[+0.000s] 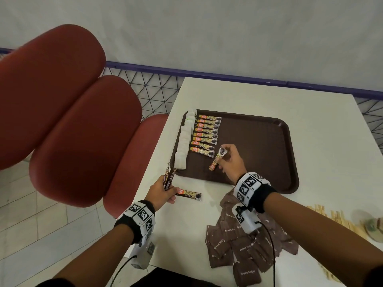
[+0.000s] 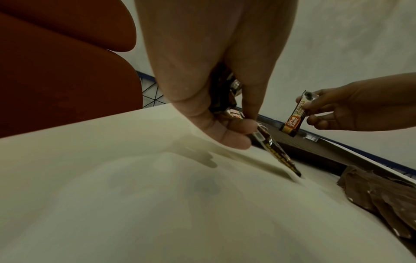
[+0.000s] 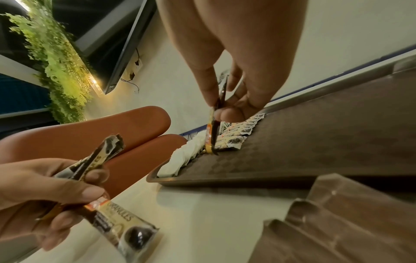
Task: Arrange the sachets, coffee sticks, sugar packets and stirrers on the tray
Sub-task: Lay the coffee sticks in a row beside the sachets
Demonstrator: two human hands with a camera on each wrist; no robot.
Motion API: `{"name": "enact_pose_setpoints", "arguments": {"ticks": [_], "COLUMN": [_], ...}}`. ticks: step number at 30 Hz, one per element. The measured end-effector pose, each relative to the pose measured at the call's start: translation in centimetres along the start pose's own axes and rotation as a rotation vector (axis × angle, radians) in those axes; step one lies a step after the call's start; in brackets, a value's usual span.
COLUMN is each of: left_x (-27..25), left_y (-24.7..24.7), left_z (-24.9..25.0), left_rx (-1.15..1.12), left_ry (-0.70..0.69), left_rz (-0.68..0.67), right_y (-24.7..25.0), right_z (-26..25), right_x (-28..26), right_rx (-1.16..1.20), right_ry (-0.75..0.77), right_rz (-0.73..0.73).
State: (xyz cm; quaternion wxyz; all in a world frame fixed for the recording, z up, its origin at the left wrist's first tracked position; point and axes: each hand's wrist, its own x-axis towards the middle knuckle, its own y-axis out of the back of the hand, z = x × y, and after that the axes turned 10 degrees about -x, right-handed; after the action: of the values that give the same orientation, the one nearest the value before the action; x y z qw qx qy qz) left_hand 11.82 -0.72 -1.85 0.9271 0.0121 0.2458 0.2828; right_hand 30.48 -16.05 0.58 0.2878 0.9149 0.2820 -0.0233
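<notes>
Orange, cream and dark brown print marks the coffee stick [image 1: 217,158] held by the right hand [image 1: 231,162]; the word GRANULES runs along its length and a dark cup image sits at its upper end. The stick hangs tilted above the brown tray [image 1: 259,141], orange end lowest, just beside the near end of the row of coffee sticks [image 1: 205,136]. Whether that end touches the tray floor cannot be told. The right hand pinches the stick near its upper end between thumb and fingertips, the remaining fingers curled under, wrist raised over the near tray rim.

The row lies flat along the tray's left part, sticks parallel and touching side to side. A line of white sachets [image 1: 183,145] runs along the left rim, just beside the row.

The left hand [image 1: 162,193] grips a bundle of coffee sticks [image 1: 168,177] off the tray's near left corner, fingers curled round them. Some point up and away; one coffee stick [image 1: 189,194] projects sideways to the right, low over the white table [image 1: 331,162].

Brown sugar packets [image 1: 244,245] lie in a loose overlapping pile on the table near the person, below the right wrist. Wooden stirrers [image 1: 335,219] lie at the right edge of the table. Red padded seats [image 1: 72,121] stand left of the table.
</notes>
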Motion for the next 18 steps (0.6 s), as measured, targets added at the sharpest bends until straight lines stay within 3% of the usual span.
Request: {"name": "enact_pose_setpoints", "arguments": {"ticks": [11,18], "left_x": [0.2,0.2], "left_y": [0.8,1.5], "left_z": [-0.2,-0.5], "left_rx": [0.009,0.001], "left_ry": [0.013,0.011], "left_rz": [0.009,0.049], "right_y": [-2.0,-2.7], "right_z": [0.0,0.2], "right_x": [1.9,2.4], "right_rx": [0.092,-0.275], "right_ry": [-0.172,-0.19], "right_rz": [0.063,0.013]}}
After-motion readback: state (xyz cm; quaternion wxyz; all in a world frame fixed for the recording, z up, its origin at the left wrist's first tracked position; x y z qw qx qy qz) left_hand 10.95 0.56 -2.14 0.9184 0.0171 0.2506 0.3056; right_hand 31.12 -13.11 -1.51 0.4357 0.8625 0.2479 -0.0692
